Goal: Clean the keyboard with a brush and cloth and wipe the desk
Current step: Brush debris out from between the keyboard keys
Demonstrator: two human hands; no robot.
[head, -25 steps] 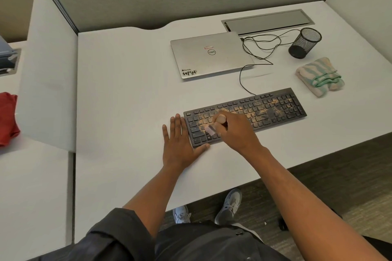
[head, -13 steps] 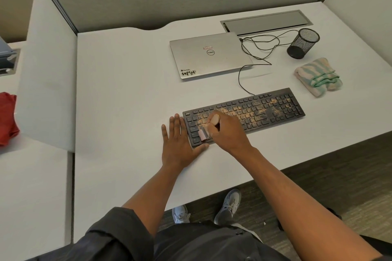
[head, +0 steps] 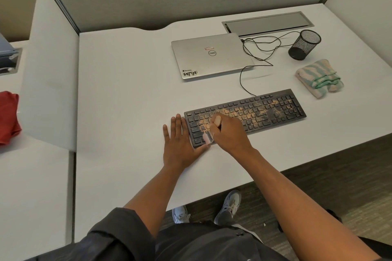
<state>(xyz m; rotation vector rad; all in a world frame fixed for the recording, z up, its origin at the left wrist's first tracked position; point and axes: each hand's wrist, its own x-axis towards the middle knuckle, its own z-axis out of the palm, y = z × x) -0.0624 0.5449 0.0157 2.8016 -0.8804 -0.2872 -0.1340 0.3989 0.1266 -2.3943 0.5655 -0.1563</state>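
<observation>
Gripping one small brush (head: 209, 136), the right hand (head: 230, 133) has curled fingers round its pale handle, whose rounded end sticks up above the knuckles while the blurred bristle end sits on the near-left keys of the keyboard (head: 246, 115). Against a second ago, that bristle end has travelled toward the person and to the left, from the middle rows down to the keyboard's front corner; the hand came with it. Just left of the grip, the left hand (head: 180, 142) lies flat on the desk (head: 127, 101) as before, fingers straight, thumb touching the keyboard's near-left corner. One keyboard, dusted tan across its middle, runs off to the right of the grip. Farther right, well apart, sits one folded striped cloth (head: 319, 78), unmoved. Beyond the grip lies one closed laptop (head: 211, 56), with one black cable (head: 254, 55) looped beside it, and one mesh pen cup (head: 305, 44) stands farthest right.
</observation>
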